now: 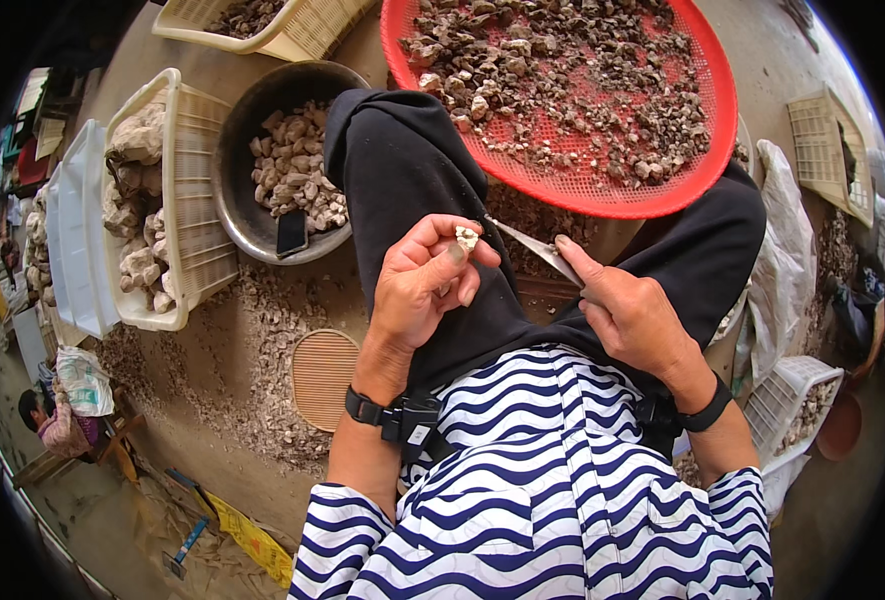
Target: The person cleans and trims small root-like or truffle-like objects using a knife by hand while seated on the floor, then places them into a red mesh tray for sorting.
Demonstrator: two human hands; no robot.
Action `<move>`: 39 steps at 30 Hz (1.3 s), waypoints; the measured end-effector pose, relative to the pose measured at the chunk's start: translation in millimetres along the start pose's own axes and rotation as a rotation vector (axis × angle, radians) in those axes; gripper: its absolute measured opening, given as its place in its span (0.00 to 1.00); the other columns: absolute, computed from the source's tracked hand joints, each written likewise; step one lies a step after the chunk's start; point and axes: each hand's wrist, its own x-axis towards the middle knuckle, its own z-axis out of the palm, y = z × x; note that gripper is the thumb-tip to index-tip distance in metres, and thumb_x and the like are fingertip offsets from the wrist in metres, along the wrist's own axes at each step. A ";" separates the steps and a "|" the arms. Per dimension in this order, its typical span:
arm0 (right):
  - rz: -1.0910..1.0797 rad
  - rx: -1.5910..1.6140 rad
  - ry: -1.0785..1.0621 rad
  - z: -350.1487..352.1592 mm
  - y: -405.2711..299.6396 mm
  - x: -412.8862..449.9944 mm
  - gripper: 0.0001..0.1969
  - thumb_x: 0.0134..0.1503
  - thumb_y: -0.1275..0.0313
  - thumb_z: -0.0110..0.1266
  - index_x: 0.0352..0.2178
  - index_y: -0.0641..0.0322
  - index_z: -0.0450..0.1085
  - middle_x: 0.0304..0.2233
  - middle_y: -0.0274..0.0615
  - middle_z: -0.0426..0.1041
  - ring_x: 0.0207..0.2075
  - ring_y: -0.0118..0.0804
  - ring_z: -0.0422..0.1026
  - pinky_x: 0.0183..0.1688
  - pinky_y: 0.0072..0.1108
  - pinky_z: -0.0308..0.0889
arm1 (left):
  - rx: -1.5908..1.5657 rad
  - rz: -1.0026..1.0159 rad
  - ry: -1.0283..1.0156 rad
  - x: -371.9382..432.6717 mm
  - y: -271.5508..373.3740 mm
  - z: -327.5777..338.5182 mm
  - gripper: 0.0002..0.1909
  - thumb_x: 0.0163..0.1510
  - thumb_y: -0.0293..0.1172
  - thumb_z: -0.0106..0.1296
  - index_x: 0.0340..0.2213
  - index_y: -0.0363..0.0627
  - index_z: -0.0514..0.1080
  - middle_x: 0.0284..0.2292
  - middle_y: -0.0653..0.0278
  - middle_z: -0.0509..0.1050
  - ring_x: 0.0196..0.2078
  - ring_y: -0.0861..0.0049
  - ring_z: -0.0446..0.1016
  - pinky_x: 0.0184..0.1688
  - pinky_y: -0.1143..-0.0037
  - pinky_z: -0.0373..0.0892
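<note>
My left hand point(427, 289) pinches a small whitish lump point(467, 238) with brown patches between thumb and fingers, above my lap. In my right hand point(630, 319) is a knife point(536, 247), its narrow blade pointing up and left towards the lump. The index finger lies along the blade, and most of the handle is hidden in the fist. The tip is close to the left fingers but apart from the lump. Beyond my hands, a round red plastic sieve basket point(723, 127) holds many dark, rough scraps and a few paler chunks.
Left of my knee, a metal basin point(236, 221) holds pale lumps and a dark phone-like object point(292, 233). Beside it stands a cream plastic crate point(200, 180) of larger lumps. Scraps litter the floor around a ribbed mat point(325, 380). Another person point(63, 427) sits at far left.
</note>
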 end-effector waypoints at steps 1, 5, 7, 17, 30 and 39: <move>-0.001 0.000 0.001 -1.3 -0.4 0.2 0.35 0.47 0.77 0.53 0.58 0.52 0.56 0.21 0.45 0.68 0.21 0.47 0.70 0.25 0.32 0.67 | -0.003 -0.003 -0.003 -0.3 0.5 0.0 0.10 0.58 0.29 0.48 0.41 0.38 0.67 0.32 0.58 0.75 0.20 0.87 0.68 0.17 0.90 0.55; -0.015 0.015 -0.079 -5.4 -4.6 0.1 0.35 0.47 0.77 0.53 0.59 0.51 0.54 0.22 0.46 0.69 0.23 0.47 0.71 0.27 0.33 0.68 | 0.057 -0.007 0.053 -1.1 -0.1 6.0 0.12 0.57 0.28 0.49 0.42 0.37 0.67 0.32 0.56 0.75 0.20 0.85 0.67 0.17 0.88 0.54; -0.024 0.016 -0.101 -5.5 -5.6 -0.4 0.35 0.47 0.77 0.53 0.59 0.51 0.54 0.22 0.46 0.69 0.24 0.48 0.71 0.27 0.33 0.68 | 0.087 -0.005 0.060 -2.4 -0.8 8.9 0.12 0.57 0.27 0.49 0.42 0.37 0.67 0.33 0.56 0.75 0.20 0.86 0.67 0.17 0.89 0.54; 0.018 0.008 -0.065 -3.9 -2.5 -5.5 0.34 0.48 0.76 0.53 0.59 0.52 0.55 0.21 0.46 0.69 0.23 0.48 0.71 0.27 0.34 0.67 | 0.121 0.044 0.098 -3.3 -3.1 10.7 0.11 0.55 0.24 0.50 0.41 0.38 0.68 0.33 0.59 0.75 0.21 0.88 0.65 0.18 0.90 0.55; 0.008 0.016 -0.129 -7.9 -3.0 -6.3 0.33 0.48 0.76 0.52 0.58 0.53 0.56 0.21 0.46 0.69 0.24 0.46 0.71 0.27 0.33 0.67 | 0.266 0.150 0.172 -4.3 -11.8 11.0 0.13 0.51 0.19 0.54 0.39 0.36 0.69 0.29 0.69 0.72 0.22 0.94 0.63 0.20 0.90 0.55; 0.002 0.049 -0.143 -9.3 -2.5 -7.1 0.34 0.46 0.77 0.52 0.58 0.52 0.56 0.21 0.45 0.69 0.24 0.46 0.71 0.28 0.32 0.67 | 0.125 0.136 0.174 -4.7 -9.4 13.5 0.15 0.51 0.17 0.53 0.42 0.34 0.68 0.31 0.67 0.72 0.21 0.93 0.61 0.19 0.90 0.55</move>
